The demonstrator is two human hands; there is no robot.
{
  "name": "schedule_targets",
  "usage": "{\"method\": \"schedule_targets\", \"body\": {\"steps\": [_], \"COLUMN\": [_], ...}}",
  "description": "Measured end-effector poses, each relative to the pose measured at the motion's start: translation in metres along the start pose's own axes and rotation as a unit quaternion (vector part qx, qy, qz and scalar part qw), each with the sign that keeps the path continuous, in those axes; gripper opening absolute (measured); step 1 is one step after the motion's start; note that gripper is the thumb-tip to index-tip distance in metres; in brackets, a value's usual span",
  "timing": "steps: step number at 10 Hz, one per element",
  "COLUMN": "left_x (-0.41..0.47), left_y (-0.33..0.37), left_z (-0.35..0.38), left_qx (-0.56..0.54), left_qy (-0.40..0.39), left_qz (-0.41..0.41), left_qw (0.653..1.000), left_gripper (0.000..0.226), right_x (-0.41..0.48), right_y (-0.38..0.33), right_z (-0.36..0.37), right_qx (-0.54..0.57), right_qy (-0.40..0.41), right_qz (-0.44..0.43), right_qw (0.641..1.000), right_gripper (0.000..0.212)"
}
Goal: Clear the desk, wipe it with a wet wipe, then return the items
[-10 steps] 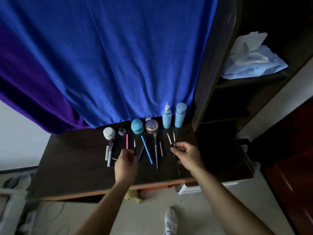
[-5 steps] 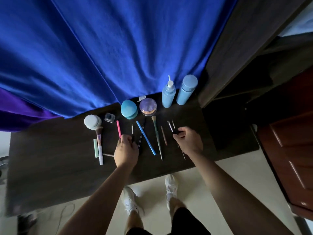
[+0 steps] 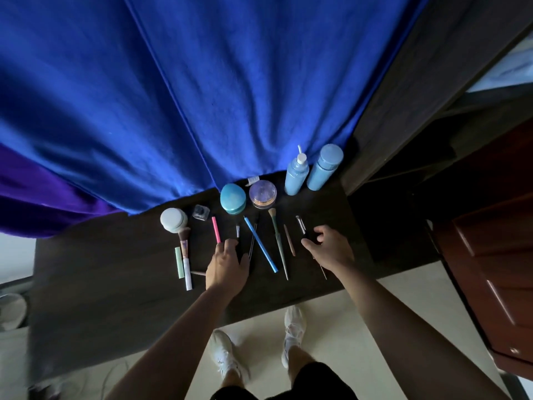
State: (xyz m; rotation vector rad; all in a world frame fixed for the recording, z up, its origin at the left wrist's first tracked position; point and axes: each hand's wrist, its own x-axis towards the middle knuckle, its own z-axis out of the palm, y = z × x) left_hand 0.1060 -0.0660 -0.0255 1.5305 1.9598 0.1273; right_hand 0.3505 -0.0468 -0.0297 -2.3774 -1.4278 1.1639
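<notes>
On the dark desk (image 3: 115,284) lies a row of makeup items: a pink pen (image 3: 215,232), a blue pen (image 3: 261,243), a green-handled brush (image 3: 277,241) and a large powder brush (image 3: 184,255). My left hand (image 3: 227,265) lies flat, with its fingertips on the lower ends of the pink pen and a tiny brush (image 3: 237,230). To the right, my right hand (image 3: 328,249) curls thumb and forefinger round the black handle of a small brush (image 3: 300,223). A thin stick (image 3: 323,271) pokes out from under that hand.
Along the back stand a white jar (image 3: 174,220), a small glass pot (image 3: 200,212), a teal case (image 3: 232,198), a powder jar (image 3: 262,194) and two blue bottles (image 3: 297,174). A blue curtain (image 3: 202,96) hangs behind. Dark shelving (image 3: 403,96) flanks the right; my feet stand below the front edge.
The camera has tilted down and closer to the desk. My right thumb and forefinger have spread a little at the small brush. The left hand stays at the pink pen's end.
</notes>
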Motion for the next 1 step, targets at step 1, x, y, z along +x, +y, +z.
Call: {"method": "schedule_targets", "body": {"steps": [1], "left_x": [-0.0091], "left_y": [-0.0057], "left_z": [-0.0156], "left_qx": [0.049], "left_qy": [0.001], "left_qz": [0.046], "left_qw": [0.998], "left_gripper": [0.056], "right_x": [-0.0088], "right_y": [-0.0357], "right_z": [-0.0342], "right_qx": [0.066], "right_qy": [0.038], "right_qz": [-0.051], "right_qw": [0.996], "right_gripper": [0.054]}}
